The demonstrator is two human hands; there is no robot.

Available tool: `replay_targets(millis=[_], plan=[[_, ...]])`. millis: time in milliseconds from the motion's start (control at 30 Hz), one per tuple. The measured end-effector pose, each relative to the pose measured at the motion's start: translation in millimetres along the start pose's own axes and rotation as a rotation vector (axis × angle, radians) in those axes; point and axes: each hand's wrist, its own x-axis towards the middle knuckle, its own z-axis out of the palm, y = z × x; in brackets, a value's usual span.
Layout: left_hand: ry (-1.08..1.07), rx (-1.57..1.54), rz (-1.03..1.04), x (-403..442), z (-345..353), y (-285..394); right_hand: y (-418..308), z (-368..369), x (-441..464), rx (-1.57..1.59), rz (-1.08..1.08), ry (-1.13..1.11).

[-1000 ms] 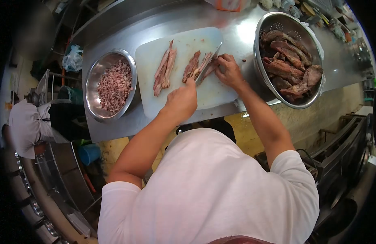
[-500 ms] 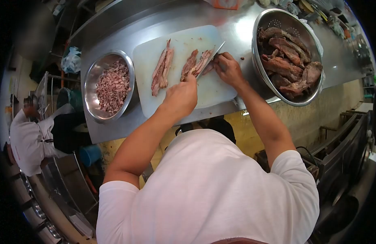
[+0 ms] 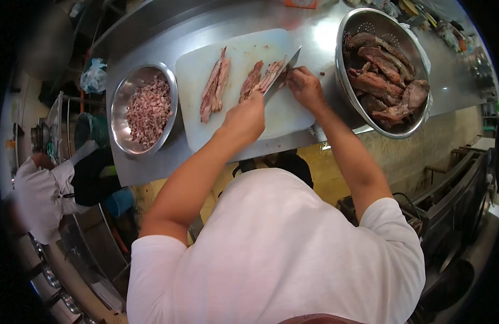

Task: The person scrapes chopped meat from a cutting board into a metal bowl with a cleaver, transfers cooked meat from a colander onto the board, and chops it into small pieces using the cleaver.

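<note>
My left hand (image 3: pixel 245 117) is closed around the handle of a knife (image 3: pixel 282 71), its blade slanting up and to the right. The blade lies along the right side of cut meat strips (image 3: pixel 271 75) on a white cutting board (image 3: pixel 198 140). Just right of the blade, my right hand (image 3: pixel 306 88) has its fingers curled in a pinch at a small bit of meat, partly hidden by the fingers. Another piece of meat (image 3: pixel 251 81) touches the strips on their left. Farther left on the board lies a separate pair of long meat strips (image 3: pixel 214 89).
A steel bowl of diced meat (image 3: pixel 149 113) stands left of the board. On the right, a steel colander (image 3: pixel 344 81) holds several large cooked meat pieces (image 3: pixel 387 75). Both rest on a steel table (image 3: pixel 206 24). A co-worker in white (image 3: pixel 41 200) is at the far left.
My left hand and the knife have shifted slightly up and to the right. My right hand stays by the strips. The co-worker at the left has moved a little.
</note>
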Motion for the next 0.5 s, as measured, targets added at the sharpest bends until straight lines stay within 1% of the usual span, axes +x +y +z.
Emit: replay_targets(millis=[67,133,167,233,267,300,333,367,400,433,467,500], plan=[[0.036,-0.022,-0.012,20,7,-6,-2,-2,5,0.017,0.0,-0.011],[0.064,-0.094,-0.002,26,1,-9,-4,-4,7,-0.091,0.052,-0.092],[0.083,-0.098,-0.007,21,-4,-17,-6,0,10,-0.093,0.033,-0.096],[0.036,-0.354,-0.075,-2,-26,-33,-10,2,10,0.037,0.068,0.043],[0.039,-0.357,-0.079,-12,-24,-49,-14,5,11,0.039,0.064,0.039],[0.17,-0.408,-0.074,-22,-20,-70,-20,9,15,-0.02,0.1,-0.056],[0.244,-0.433,-0.068,-34,-25,-81,-24,12,20,-0.082,0.134,-0.147],[0.318,-0.457,-0.06,-45,-31,-92,-15,23,21,-0.094,0.034,-0.157],[0.298,-0.555,-0.194,-61,-46,-94,-23,22,26,-0.099,0.017,-0.156],[0.275,-0.657,-0.333,-77,-53,-98,-35,21,27,-0.101,0.02,-0.248],[0.29,-0.665,-0.337,-90,-52,-105,-46,23,29,-0.101,0.023,-0.342],[0.348,-0.745,-0.324,-104,-51,-112,-49,26,33,-0.088,0.06,-0.342]])
